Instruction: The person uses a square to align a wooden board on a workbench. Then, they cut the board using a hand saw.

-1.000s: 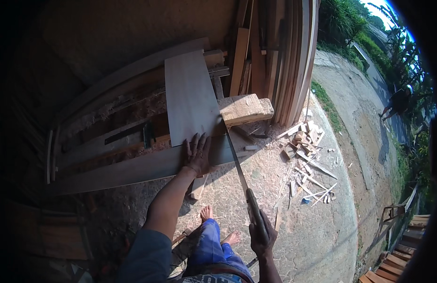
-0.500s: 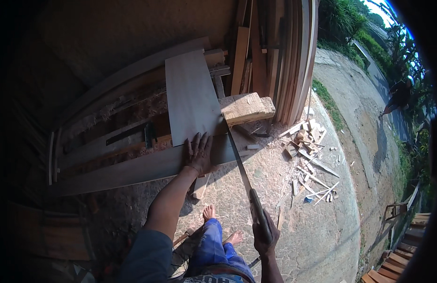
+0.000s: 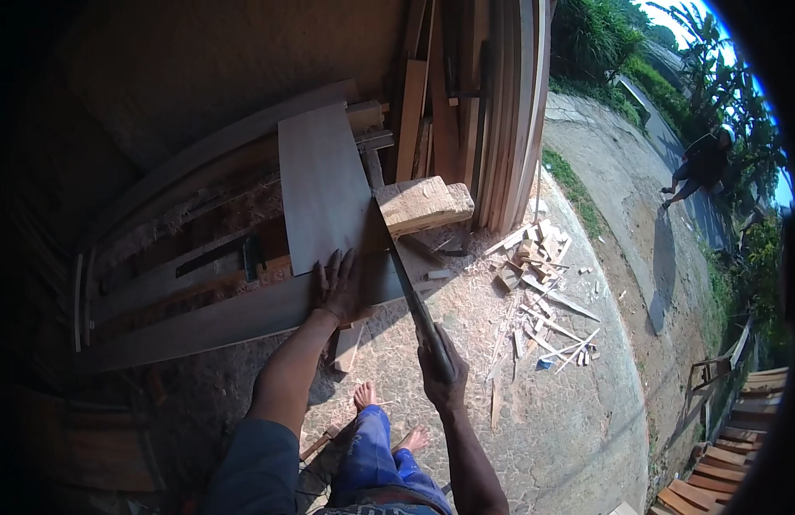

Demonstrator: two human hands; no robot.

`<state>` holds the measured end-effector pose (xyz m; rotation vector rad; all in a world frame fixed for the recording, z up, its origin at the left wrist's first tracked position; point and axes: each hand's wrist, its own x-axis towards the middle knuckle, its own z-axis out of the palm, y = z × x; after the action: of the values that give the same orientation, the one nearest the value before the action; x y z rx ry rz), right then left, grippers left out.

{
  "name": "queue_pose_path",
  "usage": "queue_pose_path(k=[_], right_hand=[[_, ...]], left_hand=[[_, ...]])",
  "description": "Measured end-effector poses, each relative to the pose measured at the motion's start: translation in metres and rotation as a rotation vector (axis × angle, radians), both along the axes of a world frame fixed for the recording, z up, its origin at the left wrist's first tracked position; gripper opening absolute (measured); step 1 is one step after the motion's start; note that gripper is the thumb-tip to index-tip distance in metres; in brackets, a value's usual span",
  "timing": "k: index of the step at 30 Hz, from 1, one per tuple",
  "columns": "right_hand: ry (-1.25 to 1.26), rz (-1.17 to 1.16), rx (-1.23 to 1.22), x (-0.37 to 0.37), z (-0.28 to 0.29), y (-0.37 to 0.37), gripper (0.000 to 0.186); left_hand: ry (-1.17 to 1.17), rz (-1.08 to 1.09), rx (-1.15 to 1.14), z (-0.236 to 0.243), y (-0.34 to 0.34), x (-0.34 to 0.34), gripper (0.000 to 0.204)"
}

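My left hand point(image 3: 340, 290) lies with its fingers spread on the near end of a wide pale board point(image 3: 322, 193), where that board rests across a long plank point(image 3: 191, 336). In my right hand point(image 3: 444, 371) is the handle of a handsaw point(image 3: 408, 279). Its blade slants up and away along the board's right edge, its far end beside a rough, thick wood block point(image 3: 421, 206). Whether the teeth are inside a cut is not clear.
A dark square-shaped tool point(image 3: 250, 257) lies on the bench frame among shavings. Tall planks point(image 3: 509, 112) lean at the back. Offcuts point(image 3: 543, 292) are heaped on the concrete floor to the right. Farther right, a person point(image 3: 704, 165) is on the path.
My right hand has pushed the saw forward, up toward the board. The left hand stays on the board. The whole view has shifted slightly, and the person on the path shows more fully.
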<state>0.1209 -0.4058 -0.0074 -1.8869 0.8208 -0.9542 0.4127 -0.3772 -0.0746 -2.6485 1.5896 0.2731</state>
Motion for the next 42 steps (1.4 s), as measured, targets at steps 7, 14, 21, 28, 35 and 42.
queue_pose_path(k=[7,14,21,28,35,42], right_hand=[[0.099,0.057,0.103,-0.107,0.011,0.071,0.051],[-0.055,0.001,0.027,0.050,0.006,-0.040,0.045],[0.032,0.018,-0.009,-0.104,0.006,0.061,0.058],[-0.073,-0.009,0.006,0.037,-0.013,-0.030,0.058],[-0.084,0.007,-0.032,0.067,-0.023,-0.028,0.062],[-0.054,0.028,0.089,0.062,-0.024,-0.029,0.062]], left_hand=[[-0.008,0.038,-0.098,-0.009,0.014,0.005,0.128],[-0.080,-0.081,0.036,0.010,-0.007,-0.007,0.121],[-0.093,0.019,-0.048,-0.003,0.009,0.005,0.142],[-0.296,-0.124,0.018,-0.005,-0.005,-0.015,0.125],[-0.372,-0.166,-0.055,-0.016,0.008,0.006,0.122],[-0.170,-0.097,-0.092,-0.005,0.005,0.010,0.111]])
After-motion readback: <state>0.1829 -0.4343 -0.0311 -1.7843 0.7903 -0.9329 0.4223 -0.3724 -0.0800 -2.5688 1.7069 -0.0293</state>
